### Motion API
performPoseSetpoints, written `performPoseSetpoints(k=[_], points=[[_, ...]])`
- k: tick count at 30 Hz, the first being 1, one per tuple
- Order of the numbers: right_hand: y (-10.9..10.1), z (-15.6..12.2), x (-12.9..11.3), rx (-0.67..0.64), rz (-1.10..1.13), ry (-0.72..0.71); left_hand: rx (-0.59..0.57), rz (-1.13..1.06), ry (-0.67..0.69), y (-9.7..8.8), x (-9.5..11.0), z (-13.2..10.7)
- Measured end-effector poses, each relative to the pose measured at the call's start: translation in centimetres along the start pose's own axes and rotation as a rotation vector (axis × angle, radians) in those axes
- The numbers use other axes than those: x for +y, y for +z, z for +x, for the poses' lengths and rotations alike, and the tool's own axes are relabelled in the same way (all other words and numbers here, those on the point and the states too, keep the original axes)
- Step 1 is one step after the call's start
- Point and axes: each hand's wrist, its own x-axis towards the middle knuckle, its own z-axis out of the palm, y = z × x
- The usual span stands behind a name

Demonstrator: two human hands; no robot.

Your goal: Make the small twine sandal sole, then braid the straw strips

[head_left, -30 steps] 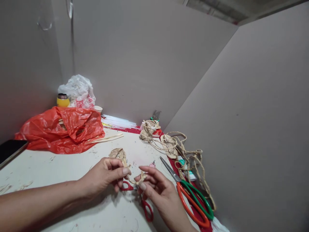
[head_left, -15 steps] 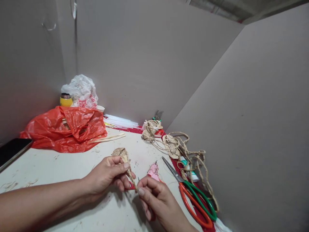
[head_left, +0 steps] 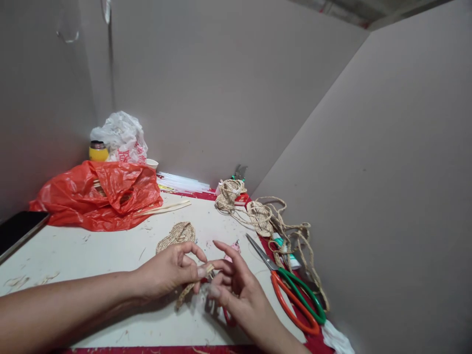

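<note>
My left hand [head_left: 171, 270] pinches a braided straw cord [head_left: 186, 295] near its pale end, between thumb and forefinger. The cord hangs down below the fingers. My right hand [head_left: 236, 290] is close beside that end, index finger lifted and thumb apart. Its lower fingers are curled, and a pair of small red-handled scissors [head_left: 228, 317] shows beneath them; the grip is partly hidden. Behind my left hand, a coiled oval of the same braid [head_left: 178, 233] lies on the white tabletop [head_left: 121, 260]. A pink-wrapped tool [head_left: 235, 247] is partly covered by my right hand.
Large scissors [head_left: 295, 290] with orange and green handles lie at the right, near tangled rope [head_left: 304, 236]. Rope bundles [head_left: 230, 192] sit farther back beside clear sticks [head_left: 182, 182]. A red plastic bag [head_left: 99, 196] and a phone [head_left: 22, 228] are at the left.
The braid's end has turned up between my left fingers, and its length hangs lower left. My right thumb and forefinger have let go of the braid and spread. The coiled braid shows more fully.
</note>
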Motion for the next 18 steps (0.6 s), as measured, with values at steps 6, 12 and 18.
performPoseSetpoints(k=[6, 12, 18], points=[[0.0, 0.0, 0.2, -0.037, -0.406, -0.197, -0.042, -0.012, -0.049, 0.0, -0.3, 0.1], [-1.1, -0.2, 0.7, 0.001, -0.659, -0.531, -0.061, -0.014, -0.110, -0.4, 0.2, 0.2], [-2.2, -0.4, 0.6, 0.104, -0.690, -0.648, -0.003, 0.027, -0.100, -1.5, 1.2, 0.3]])
